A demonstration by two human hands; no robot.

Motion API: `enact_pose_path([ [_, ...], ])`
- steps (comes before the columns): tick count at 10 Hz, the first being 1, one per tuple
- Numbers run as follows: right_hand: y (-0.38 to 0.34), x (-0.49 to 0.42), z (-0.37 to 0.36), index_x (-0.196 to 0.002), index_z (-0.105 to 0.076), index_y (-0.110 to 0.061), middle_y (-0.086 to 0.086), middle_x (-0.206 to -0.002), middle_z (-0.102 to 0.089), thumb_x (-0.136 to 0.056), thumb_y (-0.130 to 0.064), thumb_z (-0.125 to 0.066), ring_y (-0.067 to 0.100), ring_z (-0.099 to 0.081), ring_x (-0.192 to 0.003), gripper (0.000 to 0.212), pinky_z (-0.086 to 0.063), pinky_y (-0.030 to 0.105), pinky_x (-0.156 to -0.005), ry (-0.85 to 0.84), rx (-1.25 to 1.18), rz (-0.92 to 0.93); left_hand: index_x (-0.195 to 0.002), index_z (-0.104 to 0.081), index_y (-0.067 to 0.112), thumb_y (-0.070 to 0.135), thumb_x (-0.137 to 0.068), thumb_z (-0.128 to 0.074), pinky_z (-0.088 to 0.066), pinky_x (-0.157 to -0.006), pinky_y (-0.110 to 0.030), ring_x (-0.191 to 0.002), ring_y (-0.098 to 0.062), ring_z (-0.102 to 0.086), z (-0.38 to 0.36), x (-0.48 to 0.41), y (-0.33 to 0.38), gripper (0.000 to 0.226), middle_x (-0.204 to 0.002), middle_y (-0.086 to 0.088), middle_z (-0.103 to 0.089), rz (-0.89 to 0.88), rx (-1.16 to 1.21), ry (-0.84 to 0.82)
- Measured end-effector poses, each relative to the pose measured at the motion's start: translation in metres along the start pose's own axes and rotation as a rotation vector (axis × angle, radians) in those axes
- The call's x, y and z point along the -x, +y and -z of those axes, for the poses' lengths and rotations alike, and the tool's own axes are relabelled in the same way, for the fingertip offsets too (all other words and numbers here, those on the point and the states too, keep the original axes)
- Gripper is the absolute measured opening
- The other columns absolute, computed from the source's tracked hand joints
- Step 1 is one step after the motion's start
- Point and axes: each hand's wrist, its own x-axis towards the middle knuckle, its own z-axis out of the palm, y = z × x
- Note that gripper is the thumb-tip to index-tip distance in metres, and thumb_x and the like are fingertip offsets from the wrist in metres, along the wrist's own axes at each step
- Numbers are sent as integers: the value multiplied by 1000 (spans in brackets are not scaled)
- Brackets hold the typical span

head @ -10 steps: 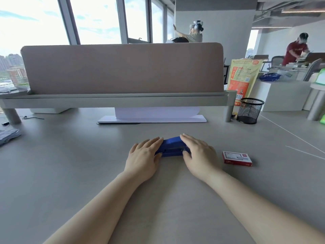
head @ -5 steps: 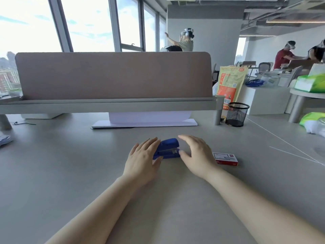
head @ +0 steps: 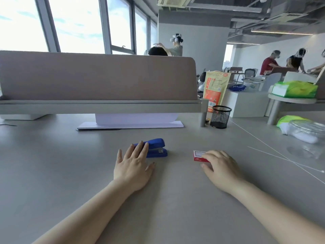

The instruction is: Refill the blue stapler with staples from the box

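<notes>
The blue stapler (head: 157, 147) lies closed on the grey desk (head: 70, 164), its front end pointing right. My left hand (head: 133, 166) rests flat with fingers spread, the fingertips lying over the stapler's left end. To the right lies the small red and white staple box (head: 198, 155). My right hand (head: 220, 169) curls over the box's right part, with fingers and thumb at its edges; the box still sits on the desk.
A pink-brown divider panel (head: 96, 76) on a grey shelf crosses the desk behind the stapler, with a white stand (head: 130, 123) under it. A black mesh cup (head: 220, 116) and orange bag (head: 215, 88) stand at the back right. Clear plastic (head: 307, 136) and thin white cords lie right. People stand in the background.
My right hand left the stapler and moved right onto the staple box. My left hand stayed at the stapler's left end. The view tilted up and swung right.
</notes>
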Motion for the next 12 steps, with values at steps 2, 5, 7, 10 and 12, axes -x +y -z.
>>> enact_pose_path([
  [2,4,-43,-19,-130,-43,-23,-4,-145,-44,-90,-40,-41,19,-39,-132,44,-14,39,-117,-113,-18,-39,-143,8,31,59,-89,-17,4,-118,-48,-145,-15,7,-9,-35,-1,66,-157,11,6,36,2,-70],
  [5,-8,-136,-61,-142,-23,-20,-3,-157,-19,-90,-50,-36,17,-16,-144,62,-3,39,-119,-232,-96,-19,-143,7,36,64,-86,-11,5,-119,-44,-143,-9,12,-36,-117,-10,66,-155,16,11,75,100,-58],
  [7,-4,-169,-81,-145,-16,-21,-4,-158,-12,-89,-53,-33,16,-9,-145,67,-5,40,-120,-253,-88,4,-143,6,36,65,-86,-13,5,-119,-44,-143,-10,13,-46,-147,-15,67,-155,16,10,65,115,-48],
  [10,-1,-170,-89,-146,-5,-23,-5,-159,1,-91,-53,-26,11,3,-146,67,6,39,-119,-300,-64,4,-143,7,36,66,-85,-10,8,-118,-44,-142,-9,15,-46,-148,-16,67,-155,16,11,74,111,-66],
  [12,1,-164,-78,-138,-35,-19,-4,-151,-33,-85,-40,-51,17,-30,-139,59,-16,41,-118,45,-188,43,-143,3,39,62,-88,-14,8,-118,-41,-143,-8,11,-42,-144,-17,62,-155,14,8,49,221,58],
])
